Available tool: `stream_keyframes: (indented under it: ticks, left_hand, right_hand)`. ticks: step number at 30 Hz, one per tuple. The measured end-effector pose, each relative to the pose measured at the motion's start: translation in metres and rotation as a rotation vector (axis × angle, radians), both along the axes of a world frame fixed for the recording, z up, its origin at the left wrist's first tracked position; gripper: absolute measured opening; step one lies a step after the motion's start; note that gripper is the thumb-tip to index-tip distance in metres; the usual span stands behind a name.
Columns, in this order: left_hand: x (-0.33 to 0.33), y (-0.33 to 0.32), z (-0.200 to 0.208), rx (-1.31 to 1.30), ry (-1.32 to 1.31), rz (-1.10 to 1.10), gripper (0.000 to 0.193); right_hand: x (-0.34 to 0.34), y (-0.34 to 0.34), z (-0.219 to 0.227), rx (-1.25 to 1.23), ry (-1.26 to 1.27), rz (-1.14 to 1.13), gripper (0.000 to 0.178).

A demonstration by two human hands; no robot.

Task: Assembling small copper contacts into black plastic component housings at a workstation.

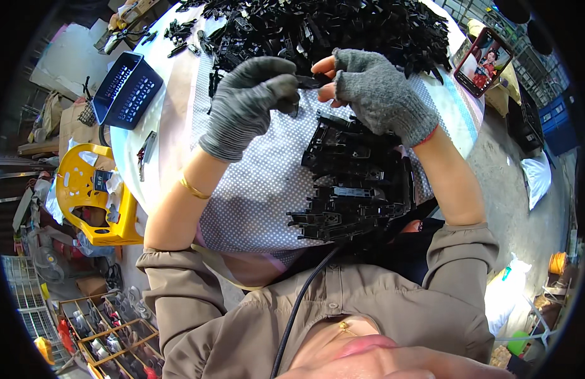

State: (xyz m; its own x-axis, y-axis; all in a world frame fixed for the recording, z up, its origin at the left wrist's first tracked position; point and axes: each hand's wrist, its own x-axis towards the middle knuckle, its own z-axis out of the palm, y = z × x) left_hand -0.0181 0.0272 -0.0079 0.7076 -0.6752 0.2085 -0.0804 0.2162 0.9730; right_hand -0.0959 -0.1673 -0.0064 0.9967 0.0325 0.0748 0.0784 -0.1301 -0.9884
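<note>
Both hands wear grey knit gloves and meet over the table, with a small black plastic part (310,82) between them. My left hand (253,95) pinches the part's left end. On its other end, the bare fingertips of my right hand (378,88) are closed; that glove has cut-off fingers. Just beyond the hands lies a big heap of loose black plastic parts (330,31). Nearer to me, below my right hand, similar long black parts (352,170) are laid side by side in stacked rows.
The round table wears a dotted cloth (242,202). A dark blue basket (125,91) stands at its left edge, near a small tool (145,155) lying on the cloth. A phone (484,62) is propped at the right edge. A yellow plastic chair (93,196) stands at the left.
</note>
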Motion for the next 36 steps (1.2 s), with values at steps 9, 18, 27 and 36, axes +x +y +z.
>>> stream_keyframes:
  ticks: [9, 18, 27, 36]
  left_hand:
    - [0.001, 0.002, -0.002, 0.526, -0.605, -0.007, 0.023]
    - [-0.004, 0.000, 0.005, 0.547, -0.462, 0.000, 0.025]
    - [-0.010, -0.001, -0.007, 0.531, -0.553, 0.114, 0.025]
    - [-0.033, -0.022, -0.013, 0.463, -0.711, -0.026, 0.020]
  right_hand:
    - [0.000, -0.003, -0.007, 0.218, 0.016, -0.037, 0.023]
    - [-0.003, -0.001, -0.001, 0.041, 0.024, -0.067, 0.021]
    - [-0.004, 0.008, -0.007, -0.001, -0.093, -0.069, 0.021]
    - [-0.007, 0.024, 0.003, 0.143, -0.004, 0.067, 0.066]
